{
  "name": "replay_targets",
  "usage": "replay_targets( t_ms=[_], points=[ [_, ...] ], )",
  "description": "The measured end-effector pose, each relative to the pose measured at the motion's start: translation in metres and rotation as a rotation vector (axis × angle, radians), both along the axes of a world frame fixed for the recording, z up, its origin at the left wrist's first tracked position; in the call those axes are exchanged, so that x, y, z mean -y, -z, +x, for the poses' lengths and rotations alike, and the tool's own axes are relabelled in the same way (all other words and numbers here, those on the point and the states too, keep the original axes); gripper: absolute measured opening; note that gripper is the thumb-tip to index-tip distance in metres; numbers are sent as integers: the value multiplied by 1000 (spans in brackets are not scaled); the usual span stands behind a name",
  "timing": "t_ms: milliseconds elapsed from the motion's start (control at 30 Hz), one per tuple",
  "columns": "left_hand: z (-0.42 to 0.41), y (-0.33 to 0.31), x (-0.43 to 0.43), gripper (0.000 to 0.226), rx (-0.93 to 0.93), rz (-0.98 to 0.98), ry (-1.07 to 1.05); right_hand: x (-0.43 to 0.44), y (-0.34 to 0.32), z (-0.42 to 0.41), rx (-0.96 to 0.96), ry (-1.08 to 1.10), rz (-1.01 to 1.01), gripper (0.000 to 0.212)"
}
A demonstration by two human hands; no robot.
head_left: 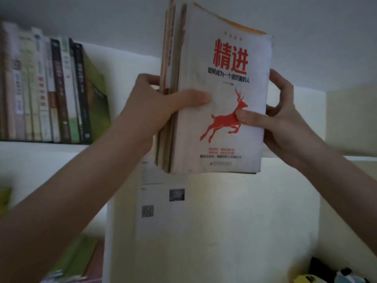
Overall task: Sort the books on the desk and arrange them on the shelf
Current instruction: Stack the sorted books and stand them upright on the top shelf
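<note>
My left hand [155, 99] and right hand [283, 117] both clasp an upright stack of books [204, 123], red deer in front; shelved books [51, 88] stand left of my left hand.

Bundle of books [173, 78] is hanging upright in mid-air, left hand [155, 99] and right hand [285, 111] gripping its sides. Front white book [224, 129] is facing the camera: red title, red leaping deer, worn cover. Thinner orange-edged ones are sitting behind it. Row of books [51, 88] is standing upright on shelf [40, 146], well left, green cover ending it.
</note>
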State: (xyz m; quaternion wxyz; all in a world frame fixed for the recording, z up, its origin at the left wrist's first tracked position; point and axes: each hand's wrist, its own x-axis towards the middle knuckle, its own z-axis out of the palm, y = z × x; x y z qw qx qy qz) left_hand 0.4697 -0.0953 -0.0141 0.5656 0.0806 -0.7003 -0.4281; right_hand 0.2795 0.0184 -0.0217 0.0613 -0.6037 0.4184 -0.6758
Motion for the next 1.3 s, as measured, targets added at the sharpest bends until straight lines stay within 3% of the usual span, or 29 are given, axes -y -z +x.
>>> replay_targets(
  t_ms=[267, 500, 733, 867, 967, 1100, 1200, 1300],
  points=[
    [22, -36, 44, 70, -170, -90, -247, 110, -59, 4, -36, -275, 44, 113],
    [24, -33, 100, 85, -139, -84, -546, 196, -71, 9, -84, -339, 172, 105],
    [18, -12, 144, 72, -114, -82, -746, 265, -59, 2, -97, -412, 325, 107],
    [5, -9, 162, 71, -193, -89, -751, 288, -62, 0, -143, -459, 378, 102],
    [-5, -6, 169, 71, -243, -116, -859, 300, -60, -1, -182, -497, 410, 87],
    [-16, -5, 179, 70, -311, -116, -980, 308, -54, -2, -349, -300, 473, 68],
    [-28, -7, 186, 75, -311, -110, -1049, 308, -49, -1, -391, -109, 530, 82],
    [-36, -6, 190, 75, -318, -106, -1116, 305, -40, 2, -415, -117, 566, 86]
  ],
)
